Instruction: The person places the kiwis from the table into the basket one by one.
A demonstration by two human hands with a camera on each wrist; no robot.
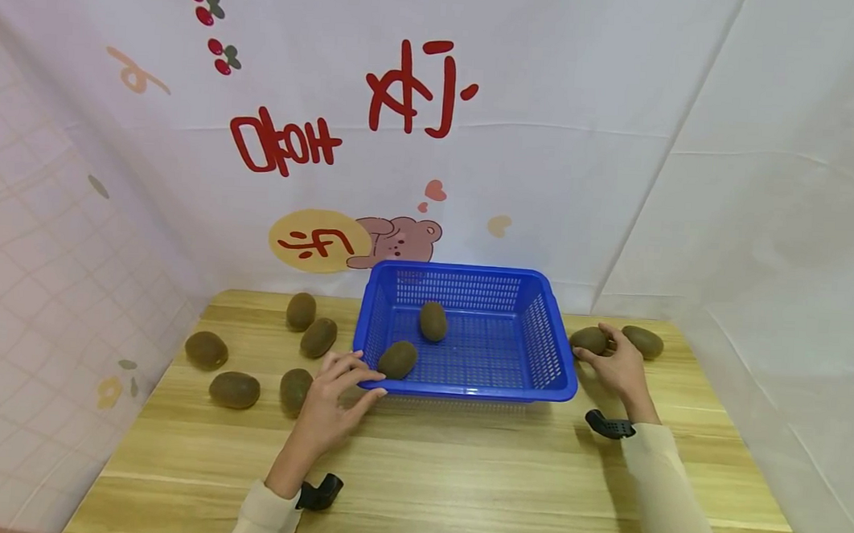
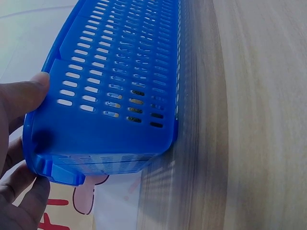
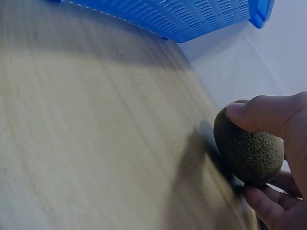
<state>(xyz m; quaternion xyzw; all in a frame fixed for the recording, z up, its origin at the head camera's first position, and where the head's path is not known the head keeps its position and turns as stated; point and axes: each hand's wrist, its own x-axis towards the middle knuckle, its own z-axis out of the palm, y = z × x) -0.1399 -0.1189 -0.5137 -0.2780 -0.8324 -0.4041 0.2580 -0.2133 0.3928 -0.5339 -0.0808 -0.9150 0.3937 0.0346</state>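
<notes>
A blue plastic basket (image 1: 457, 391) stands on the table with two kiwis inside, one kiwi (image 1: 434, 322) behind the other kiwi (image 1: 397, 360). My left hand (image 1: 333, 402) grips the basket's rim at the front left corner; the left wrist view has the thumb and fingers on either side of that rim. To the right of the basket, my right hand (image 1: 619, 369) holds a brown kiwi (image 3: 249, 148) between thumb and fingers. In the right wrist view a shadow falls on the table beside this fruit. Another kiwi (image 1: 643, 342) lies just right of that hand.
Several kiwis lie left of the basket, among them a kiwi (image 1: 301, 311) at the back and a kiwi (image 1: 207, 351) at the far left. One kiwi (image 1: 295, 392) sits close to my left hand. A patterned white cloth (image 1: 548, 168) hangs behind the wooden table (image 1: 459, 477).
</notes>
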